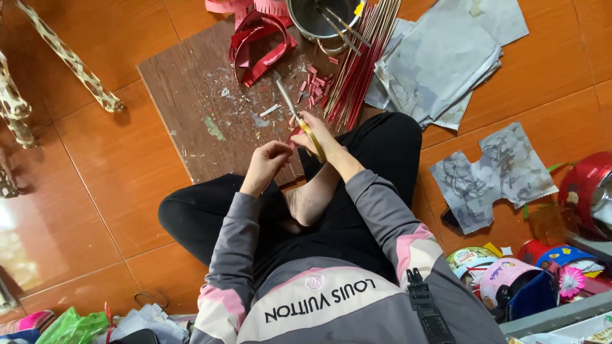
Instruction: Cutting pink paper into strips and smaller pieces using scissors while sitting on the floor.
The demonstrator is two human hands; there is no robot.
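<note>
Right hand (317,136) gripped scissors (294,109), blades parted over a brown board (191,108). Left hand (271,157) pinched a small red paper piece (294,135) beside them.

Sticks (363,57) right of board (191,108)

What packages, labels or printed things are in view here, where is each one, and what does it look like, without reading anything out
Round tin: lower right on the floor, green-rimmed lid with a colourful picture.
Pink cap-shaped pack: beside the tin, small printed label.
Blue round container: far right, red and yellow marks.
Green plastic bag: bottom left, crumpled.
Lettering on the sweater: bottom centre, dark on a cream band.
No screens or signs.
</note>
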